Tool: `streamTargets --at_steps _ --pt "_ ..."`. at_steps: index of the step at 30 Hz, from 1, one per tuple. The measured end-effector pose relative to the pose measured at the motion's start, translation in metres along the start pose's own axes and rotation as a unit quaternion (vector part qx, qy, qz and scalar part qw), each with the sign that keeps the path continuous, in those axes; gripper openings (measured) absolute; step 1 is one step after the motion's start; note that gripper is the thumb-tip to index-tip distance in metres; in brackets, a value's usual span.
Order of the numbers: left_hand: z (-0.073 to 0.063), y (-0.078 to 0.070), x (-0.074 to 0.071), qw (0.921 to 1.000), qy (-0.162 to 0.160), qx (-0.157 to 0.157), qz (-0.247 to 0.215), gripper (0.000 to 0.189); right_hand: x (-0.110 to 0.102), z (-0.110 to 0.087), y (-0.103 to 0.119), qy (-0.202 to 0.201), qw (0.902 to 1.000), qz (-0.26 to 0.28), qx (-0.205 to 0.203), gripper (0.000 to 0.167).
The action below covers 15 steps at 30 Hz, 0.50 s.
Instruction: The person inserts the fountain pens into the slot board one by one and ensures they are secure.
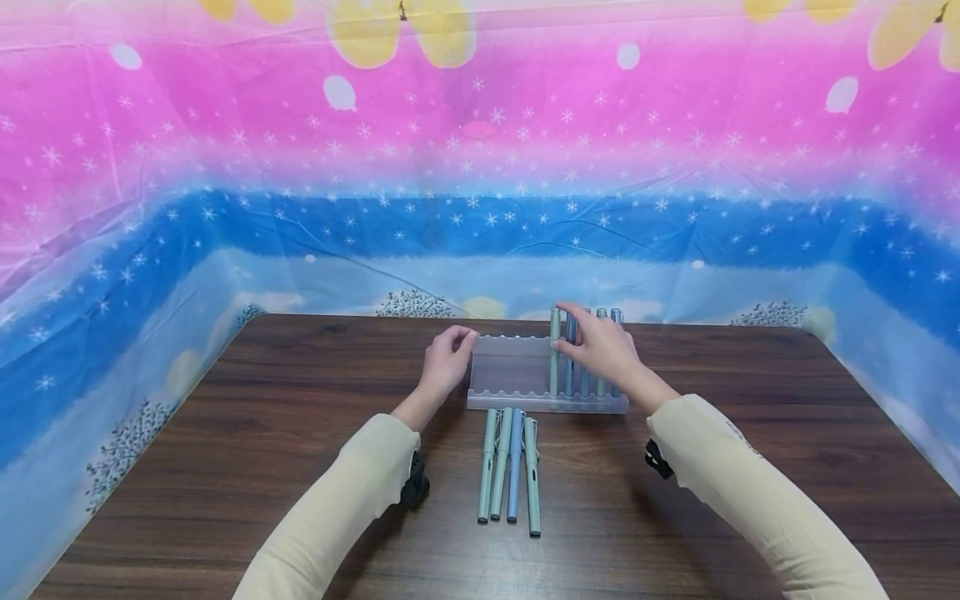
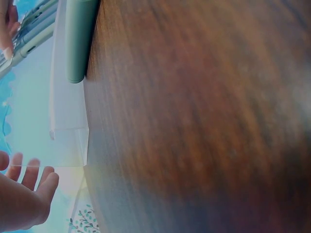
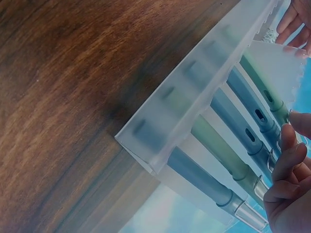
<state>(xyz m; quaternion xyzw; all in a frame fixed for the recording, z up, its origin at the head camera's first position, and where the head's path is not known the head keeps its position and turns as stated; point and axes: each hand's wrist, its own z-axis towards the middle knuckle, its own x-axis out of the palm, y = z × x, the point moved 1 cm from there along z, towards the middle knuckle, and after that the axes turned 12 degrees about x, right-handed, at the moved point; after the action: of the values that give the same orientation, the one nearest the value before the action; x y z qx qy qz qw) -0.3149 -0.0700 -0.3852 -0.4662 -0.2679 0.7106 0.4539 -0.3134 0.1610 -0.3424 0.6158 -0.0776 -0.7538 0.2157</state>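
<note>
A translucent pen rack (image 1: pixel 510 362) with notched edges stands on the table. My left hand (image 1: pixel 447 360) holds its upper left corner; in the left wrist view, fingertips of that hand (image 2: pixel 29 194) show at the clear panel. My right hand (image 1: pixel 606 346) is at the rack's filled side, its thumb and index finger on a light green pen (image 1: pixel 555 367). Blue and green pens stand beside that one, partly hidden by the hand; the right wrist view shows a blue pen (image 3: pixel 199 177) at the end of the row.
In front of the rack lie a blue pen (image 1: pixel 514 467) and several light green pens (image 1: pixel 533 479), side by side. The dark wooden table (image 1: pixel 262 467) ends at a patterned cloth backdrop (image 1: pixel 480 225).
</note>
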Motion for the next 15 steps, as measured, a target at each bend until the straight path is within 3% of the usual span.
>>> streamTargets --at_steps 15 --pt "-0.0005 -0.001 0.0001 0.9999 -0.005 0.012 0.005 0.023 -0.0008 -0.0003 -0.0007 0.005 1.0 -0.003 0.003 0.061"
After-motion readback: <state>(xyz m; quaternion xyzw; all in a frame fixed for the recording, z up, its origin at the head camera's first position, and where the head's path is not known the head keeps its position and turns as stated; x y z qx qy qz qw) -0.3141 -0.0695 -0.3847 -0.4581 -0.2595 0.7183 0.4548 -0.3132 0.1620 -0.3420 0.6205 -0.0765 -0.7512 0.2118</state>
